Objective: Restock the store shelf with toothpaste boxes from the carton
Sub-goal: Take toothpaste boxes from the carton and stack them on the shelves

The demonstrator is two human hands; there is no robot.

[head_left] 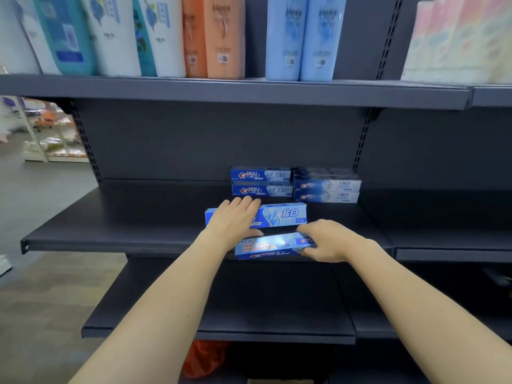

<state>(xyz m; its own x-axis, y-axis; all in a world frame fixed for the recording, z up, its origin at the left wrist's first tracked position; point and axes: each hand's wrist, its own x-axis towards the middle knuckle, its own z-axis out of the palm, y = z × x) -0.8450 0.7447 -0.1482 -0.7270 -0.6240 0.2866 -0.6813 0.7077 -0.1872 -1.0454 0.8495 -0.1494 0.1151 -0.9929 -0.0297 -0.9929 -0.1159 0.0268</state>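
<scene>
Dark grey metal shelving fills the view (slotted uprights at the back); grey floor and pale store displays lie left.

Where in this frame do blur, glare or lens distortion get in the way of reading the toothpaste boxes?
Head view: glare washes out the print on the box gripped by the right hand; the stacked boxes at the back are soft and ghosted; the bottles on the upper shelf are motion-smeared; wide-angle bending bows the shelf edges; the box under the left hand stays legible.
</scene>
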